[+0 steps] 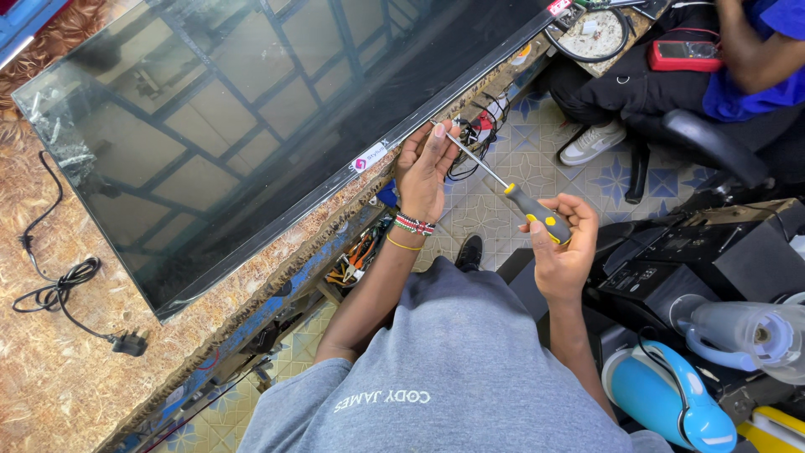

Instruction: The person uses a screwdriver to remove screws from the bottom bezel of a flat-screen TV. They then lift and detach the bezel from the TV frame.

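Note:
A large flat television (251, 126) lies screen up on a patterned wooden table (50, 352). My right hand (560, 243) grips the grey and yellow handle of a screwdriver (537, 214). Its thin metal shaft runs up and left to my left hand (423, 164). The fingers of that hand pinch the shaft's tip beside the television's near edge. A beaded bracelet sits on my left wrist.
A black power cord with a plug (63, 294) lies on the table at left. Another person (738, 50) sits at top right near a red meter (683, 52). Black electronics (671, 260) and blue appliances (671, 398) crowd the right side. Loose wires (474, 134) hang below the table edge.

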